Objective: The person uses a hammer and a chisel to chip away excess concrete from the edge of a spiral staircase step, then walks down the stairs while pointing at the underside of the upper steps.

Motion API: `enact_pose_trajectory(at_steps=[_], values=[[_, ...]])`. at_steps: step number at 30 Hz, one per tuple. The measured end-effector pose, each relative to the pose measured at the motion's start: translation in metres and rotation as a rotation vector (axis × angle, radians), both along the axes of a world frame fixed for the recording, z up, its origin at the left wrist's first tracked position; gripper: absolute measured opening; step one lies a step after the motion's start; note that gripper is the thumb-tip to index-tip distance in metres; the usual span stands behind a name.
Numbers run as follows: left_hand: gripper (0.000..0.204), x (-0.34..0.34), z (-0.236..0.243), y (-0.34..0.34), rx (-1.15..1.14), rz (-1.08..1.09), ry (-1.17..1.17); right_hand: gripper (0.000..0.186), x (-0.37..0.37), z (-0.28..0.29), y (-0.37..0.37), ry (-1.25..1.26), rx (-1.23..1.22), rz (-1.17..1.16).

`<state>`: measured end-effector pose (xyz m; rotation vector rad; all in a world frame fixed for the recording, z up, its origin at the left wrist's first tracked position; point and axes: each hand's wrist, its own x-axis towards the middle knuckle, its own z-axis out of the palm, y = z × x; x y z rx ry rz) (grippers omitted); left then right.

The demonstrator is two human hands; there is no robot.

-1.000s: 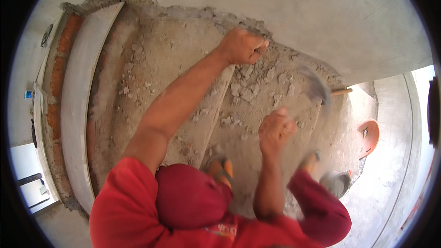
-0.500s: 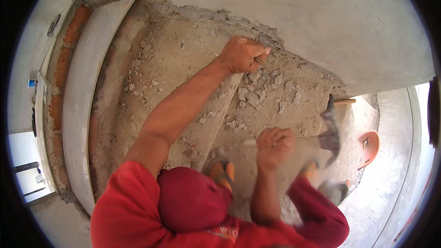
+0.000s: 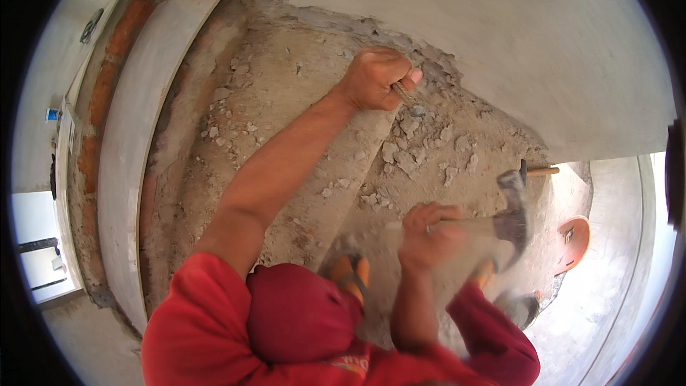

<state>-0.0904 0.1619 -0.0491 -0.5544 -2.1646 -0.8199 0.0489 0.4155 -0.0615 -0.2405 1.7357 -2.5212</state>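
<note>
My left hand [image 3: 379,77] is closed in a fist around a slim metal chisel [image 3: 404,93], of which only a short end shows beside the fingers. The fist is close to the rough broken edge [image 3: 436,64] of the plastered wall. Lower and to the right, my right hand [image 3: 430,236] grips the pale handle of a claw hammer [image 3: 511,218], slightly smeared by motion. Its dark metal head points away to the right, apart from the chisel. Grey chunks of rubble [image 3: 407,150] lie between the two hands.
A long pale board [image 3: 143,121] stands at the left beside exposed brick [image 3: 91,157]. A wooden-handled tool [image 3: 543,171] lies at the right, near an orange container [image 3: 574,243] and a dark bucket [image 3: 525,309]. My sandalled foot [image 3: 351,275] rests on the dusty floor.
The view has shifted slightly. The hammer head has tilted and shows more clearly, while my right hand has stayed nearly in place. My left hand keeps its grip on the chisel by the wall edge.
</note>
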Motion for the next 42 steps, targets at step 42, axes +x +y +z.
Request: enact_pose_trajectory(at_steps=[42], values=[[0.041, 0.01, -0.031, -0.011, -0.014, 0.011, 0.067, 0.031, -0.05, 0.003, -0.024, 0.051, 0.802, 0.263]])
